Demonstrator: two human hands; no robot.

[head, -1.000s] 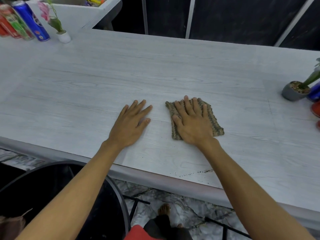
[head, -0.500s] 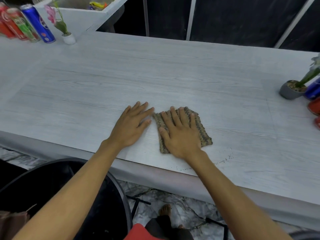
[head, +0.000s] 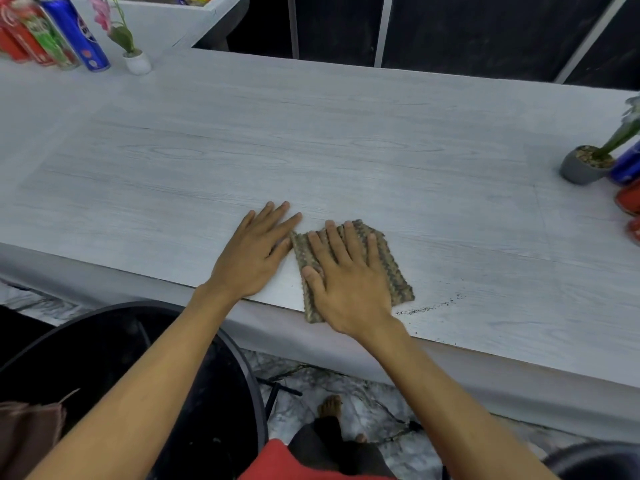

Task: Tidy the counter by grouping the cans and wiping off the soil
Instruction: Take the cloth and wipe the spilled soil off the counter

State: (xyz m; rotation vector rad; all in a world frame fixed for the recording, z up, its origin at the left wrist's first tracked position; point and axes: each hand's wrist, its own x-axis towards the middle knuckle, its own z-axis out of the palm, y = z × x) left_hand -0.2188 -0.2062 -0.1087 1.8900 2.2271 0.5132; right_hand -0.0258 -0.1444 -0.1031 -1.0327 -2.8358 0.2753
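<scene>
My right hand (head: 346,282) presses flat on a folded brown-green cloth (head: 394,275) at the front edge of the pale wood-grain counter (head: 311,140); one corner of the cloth hangs over the edge. Flat on the counter, fingers spread, my left hand (head: 254,254) touches the cloth's left side and holds nothing. A thin line of dark soil (head: 429,306) lies just right of the cloth near the edge. Grouped cans, red, green and a blue can (head: 74,32), stand at the far left corner. At the right edge are another blue can (head: 627,164) and red cans (head: 628,200).
A white pot with a pink flower (head: 136,60) stands by the left cans. A grey pot with a plant (head: 581,164) stands at the right. A black round bin (head: 194,393) sits below the counter's front edge, beside my bare foot (head: 330,405).
My right hand has dragged the cloth towards me and to the left, up to the counter's front edge. The soil line now lies to its right. My left hand has stayed put.
</scene>
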